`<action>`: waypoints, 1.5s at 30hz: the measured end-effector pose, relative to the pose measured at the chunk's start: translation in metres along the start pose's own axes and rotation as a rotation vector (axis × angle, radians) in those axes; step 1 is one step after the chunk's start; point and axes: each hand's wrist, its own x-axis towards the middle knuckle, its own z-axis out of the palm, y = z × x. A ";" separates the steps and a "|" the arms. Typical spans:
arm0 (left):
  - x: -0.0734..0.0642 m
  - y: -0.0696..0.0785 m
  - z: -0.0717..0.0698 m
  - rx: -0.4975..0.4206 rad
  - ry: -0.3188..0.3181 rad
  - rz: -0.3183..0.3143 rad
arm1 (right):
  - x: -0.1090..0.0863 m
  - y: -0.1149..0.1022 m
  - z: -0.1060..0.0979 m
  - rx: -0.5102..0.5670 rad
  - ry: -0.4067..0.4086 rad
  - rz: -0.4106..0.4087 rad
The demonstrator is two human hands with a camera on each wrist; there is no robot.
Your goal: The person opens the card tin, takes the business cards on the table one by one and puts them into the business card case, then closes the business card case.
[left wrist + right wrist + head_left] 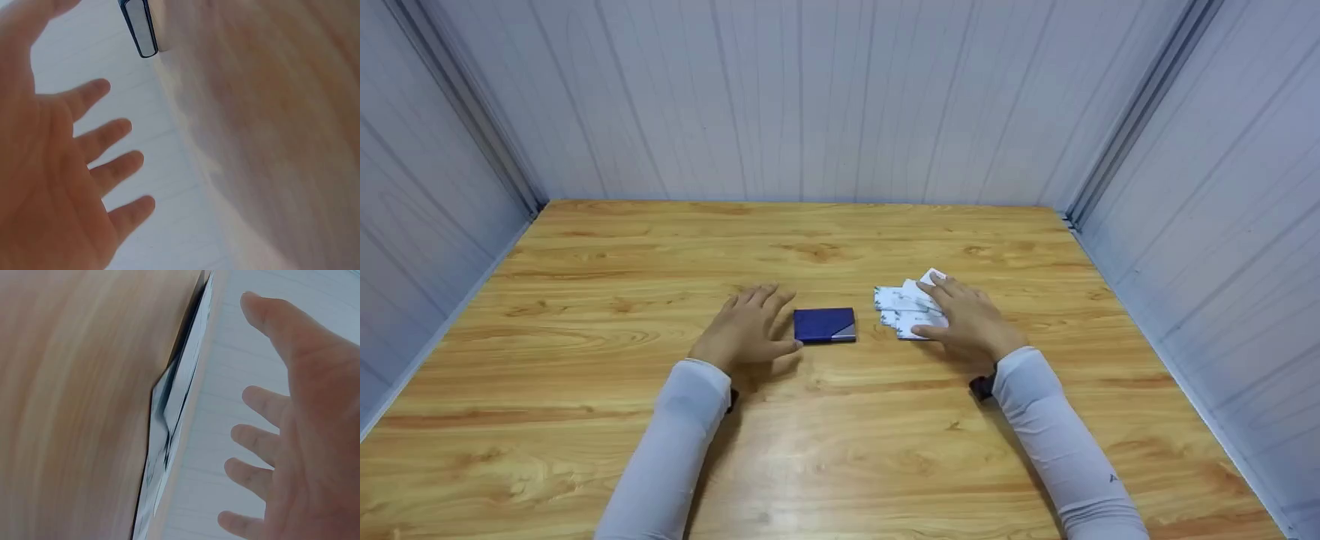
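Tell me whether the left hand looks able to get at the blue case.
Probably yes: the left hand is right beside the blue case, fingers spread, and nothing visible stands between them.

A wooden surface (pixel 825 480) in honey yellow, its brown grain running from nine to three o'clock, with dark knots near twelve o'clock and a pale patch of glare (pixel 761 450) toward six. Just above its centre, toward twelve o'clock, a dark blue case (pixel 819 325) lies flat, its grey corner at four o'clock. At the case's three o'clock, near but apart, white printed cards (pixel 910 301) lie overlapping in a loose fan, partly hidden.
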 end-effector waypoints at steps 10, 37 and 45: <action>0.010 0.008 0.001 0.021 -0.046 0.057 | 0.017 -0.022 0.010 0.031 -0.010 -0.103; 0.028 0.033 0.009 0.035 0.012 0.060 | 0.057 -0.076 0.025 0.158 -0.083 -0.239; 0.034 0.033 0.012 0.008 0.019 0.086 | 0.058 -0.075 0.026 0.184 -0.087 -0.255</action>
